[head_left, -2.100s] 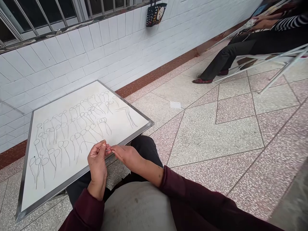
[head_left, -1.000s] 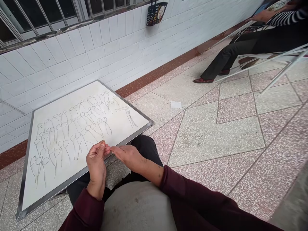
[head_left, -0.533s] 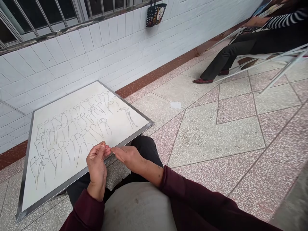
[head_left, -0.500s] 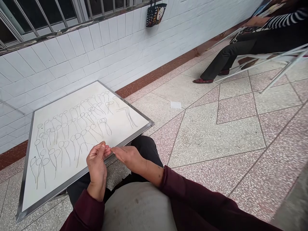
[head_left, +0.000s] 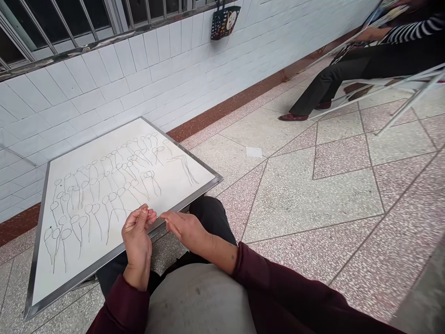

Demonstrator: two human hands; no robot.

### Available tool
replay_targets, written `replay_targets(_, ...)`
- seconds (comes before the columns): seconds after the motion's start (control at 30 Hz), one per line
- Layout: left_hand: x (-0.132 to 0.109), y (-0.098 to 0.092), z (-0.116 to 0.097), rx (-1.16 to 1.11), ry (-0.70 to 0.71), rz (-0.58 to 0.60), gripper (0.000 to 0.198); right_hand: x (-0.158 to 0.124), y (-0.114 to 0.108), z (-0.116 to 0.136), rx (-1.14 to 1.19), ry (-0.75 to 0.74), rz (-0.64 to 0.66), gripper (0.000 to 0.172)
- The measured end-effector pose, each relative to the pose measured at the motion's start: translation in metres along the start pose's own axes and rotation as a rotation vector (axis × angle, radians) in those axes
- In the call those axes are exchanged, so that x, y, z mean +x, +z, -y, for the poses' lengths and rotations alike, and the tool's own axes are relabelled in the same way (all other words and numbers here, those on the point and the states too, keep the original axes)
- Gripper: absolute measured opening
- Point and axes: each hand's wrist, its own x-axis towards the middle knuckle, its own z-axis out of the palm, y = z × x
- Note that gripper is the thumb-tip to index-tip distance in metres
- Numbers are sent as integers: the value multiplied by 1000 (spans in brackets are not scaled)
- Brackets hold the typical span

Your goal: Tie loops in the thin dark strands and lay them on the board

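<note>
Above the near edge of a white board, my left hand pinches a thin dark wire, whose loose end arches out to the left over the board. Close beside it, my right hand has its fingers pressed together at what looks like the same strand, with a small gap between the hands. Several looped wires lie in rows on the board, each a round loop with thin tails. A bundle of bent wires without clear loops rests near the board's right corner.
The board's metal frame reaches over my knees. A tiled wall with a barred window stands behind, and a small patterned bag hangs there. Another person sits at upper right. White paper lies on the floor.
My left hand has shifted slightly left, widening the gap to my right hand. The wire's loose end has swung left too. The other person's hands have moved a little.
</note>
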Motion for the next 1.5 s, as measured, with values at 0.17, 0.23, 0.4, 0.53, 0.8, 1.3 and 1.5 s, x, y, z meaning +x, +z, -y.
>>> replay_targets(0.17, 1, -2, 0, -19, 24, 5, 18, 0, -1, 4, -1, 35, 13, 26)
replay_targets(0.23, 1, -2, -1, -25, 43, -11, 18, 0, -2, 6, 40, 34, 27, 26)
replay_targets(0.4, 0, -3, -4, -17, 73, -22, 19, -4, -8, 8, 126, 29, 49, 25)
replay_targets(0.53, 0, -3, -8, 6, 136, -45, 18, -4, -22, 6, 48, 93, -29, 26)
replay_targets(0.8, -8, 3, -6, 46, 130, 8, 17, 20, -21, 13, -88, -106, -160, 11)
replay_targets(1.3, -7, 0, -1, 36, 58, 24, 20, 20, -13, 12, -183, -238, -187, 16)
replay_targets(1.5, -8, -2, -2, 100, 29, 17, 23, 16, -7, 9, -97, -183, -136, 22)
